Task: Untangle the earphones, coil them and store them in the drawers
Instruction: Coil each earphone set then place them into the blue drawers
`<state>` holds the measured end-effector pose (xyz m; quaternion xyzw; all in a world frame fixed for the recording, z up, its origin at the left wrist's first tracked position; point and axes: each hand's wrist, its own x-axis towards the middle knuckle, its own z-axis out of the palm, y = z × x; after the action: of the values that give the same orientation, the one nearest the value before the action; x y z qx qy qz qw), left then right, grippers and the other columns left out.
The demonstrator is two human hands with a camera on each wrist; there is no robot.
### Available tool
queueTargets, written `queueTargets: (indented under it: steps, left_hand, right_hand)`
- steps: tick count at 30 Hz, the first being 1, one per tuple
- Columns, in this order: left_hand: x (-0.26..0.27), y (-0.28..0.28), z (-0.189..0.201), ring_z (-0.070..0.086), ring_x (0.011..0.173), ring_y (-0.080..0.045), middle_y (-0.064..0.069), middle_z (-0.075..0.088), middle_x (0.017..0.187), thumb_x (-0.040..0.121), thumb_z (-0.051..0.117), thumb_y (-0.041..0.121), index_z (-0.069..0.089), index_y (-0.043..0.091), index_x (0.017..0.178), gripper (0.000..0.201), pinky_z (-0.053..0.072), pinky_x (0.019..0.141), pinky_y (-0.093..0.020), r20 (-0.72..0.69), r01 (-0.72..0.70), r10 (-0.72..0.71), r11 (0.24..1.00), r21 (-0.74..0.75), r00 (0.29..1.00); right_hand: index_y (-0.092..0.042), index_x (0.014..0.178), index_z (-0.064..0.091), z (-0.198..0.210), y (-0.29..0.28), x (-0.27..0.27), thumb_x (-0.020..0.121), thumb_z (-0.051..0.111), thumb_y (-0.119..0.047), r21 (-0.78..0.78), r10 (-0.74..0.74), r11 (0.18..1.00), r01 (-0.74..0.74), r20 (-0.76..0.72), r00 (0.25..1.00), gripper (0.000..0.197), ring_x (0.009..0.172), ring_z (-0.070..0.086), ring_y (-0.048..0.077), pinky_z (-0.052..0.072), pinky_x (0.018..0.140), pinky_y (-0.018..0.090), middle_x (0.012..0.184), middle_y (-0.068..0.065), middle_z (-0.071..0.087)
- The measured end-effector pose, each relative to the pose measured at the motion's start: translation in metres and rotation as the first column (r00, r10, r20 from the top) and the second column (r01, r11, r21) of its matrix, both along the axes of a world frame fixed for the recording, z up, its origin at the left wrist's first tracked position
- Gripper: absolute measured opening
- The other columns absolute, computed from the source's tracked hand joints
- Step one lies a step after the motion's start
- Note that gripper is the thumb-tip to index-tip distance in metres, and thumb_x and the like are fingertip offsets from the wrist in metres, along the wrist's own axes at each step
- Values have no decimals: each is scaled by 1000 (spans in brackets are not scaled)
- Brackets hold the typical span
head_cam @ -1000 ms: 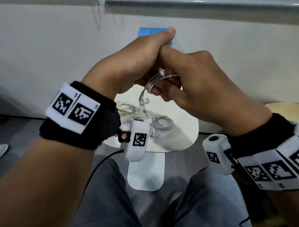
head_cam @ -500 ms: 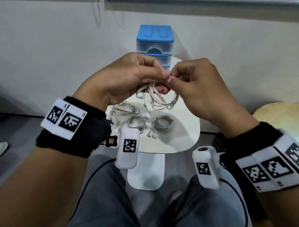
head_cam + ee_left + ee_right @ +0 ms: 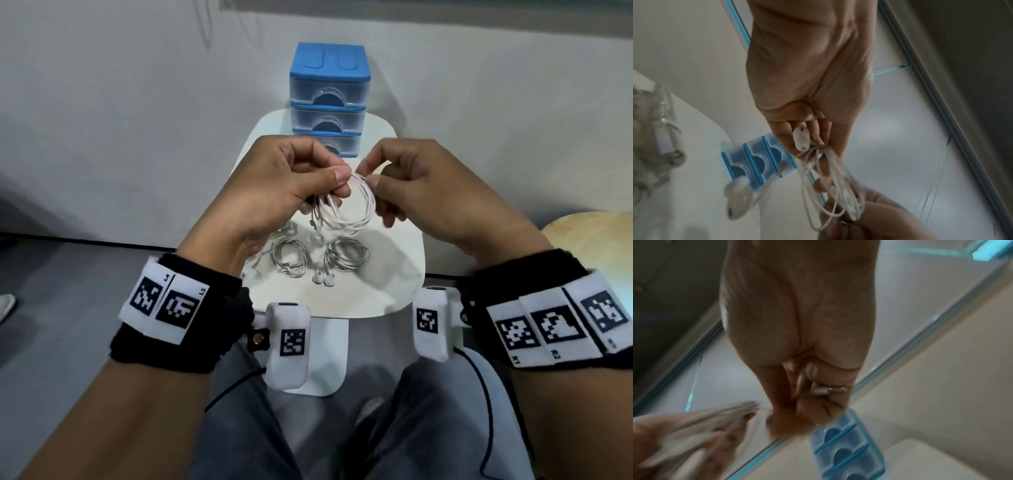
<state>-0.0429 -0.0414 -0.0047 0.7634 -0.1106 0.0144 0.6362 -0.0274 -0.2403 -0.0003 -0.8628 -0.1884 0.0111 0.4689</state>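
Observation:
A coiled pair of white earphones hangs in the air above the small white table. My left hand pinches the coil's top between thumb and fingers; its earbuds dangle below. My right hand pinches the same coil from the right, and the metal plug shows between its fingers. The blue three-drawer box stands at the table's far edge with all drawers closed. Two more coiled earphones lie on the table under my hands.
Another bundle of earphones lies partly hidden behind my left hand. A wall rises just behind the drawers. A round wooden surface is at the right. My knees sit below the table's near edge.
Both hands came down from in front of the drawers and moved slightly apart. The cable, bunched between them before, now hangs as a round loop held by both.

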Motion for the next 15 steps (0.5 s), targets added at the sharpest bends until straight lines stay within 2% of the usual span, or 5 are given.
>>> queueTargets:
  steps: [2,6,10,12,15]
  left_hand:
    - [-5,-2,-6,65,63,-8,-1,76,73,90,73,9,71,12,84,7,39,54,-20,-21,1,-2,999,-48,1000]
    - [-11,-4,-14,65,66,-17,-10,76,78,88,75,7,73,5,89,3,41,73,-40,-54,22,-32,984,-178,998]
    - [-16,-5,-16,65,62,-14,-6,74,75,85,77,10,75,13,83,4,39,77,-44,-56,16,-30,969,-247,998]
    - [-17,-5,-17,66,62,-16,-7,74,74,86,76,7,74,12,82,7,47,77,-44,-38,2,-12,967,-254,999]
    - [-19,-4,-18,67,61,-17,-9,73,71,89,72,-1,71,5,85,6,58,66,-30,-3,-26,26,963,-268,1000]
  right_hand:
    - [-6,94,69,-3,-4,-2,100,59,-8,-103,37,994,-39,-25,999,13,65,68,17,47,65,29,71,6,73]
    - [-23,83,72,-12,6,-8,94,69,-20,-208,-19,977,55,170,985,12,76,61,16,48,74,30,83,-8,68]
    - [-17,82,77,-17,18,-13,84,77,-19,75,-2,997,-6,109,994,3,68,57,13,50,69,34,77,2,71]
    - [-13,83,78,-22,22,-18,81,79,-17,203,16,979,-28,61,998,4,71,58,11,51,70,33,79,12,73]
    - [-2,84,77,-25,27,-27,84,74,2,430,54,903,-14,-82,995,6,72,64,18,56,70,30,80,18,72]
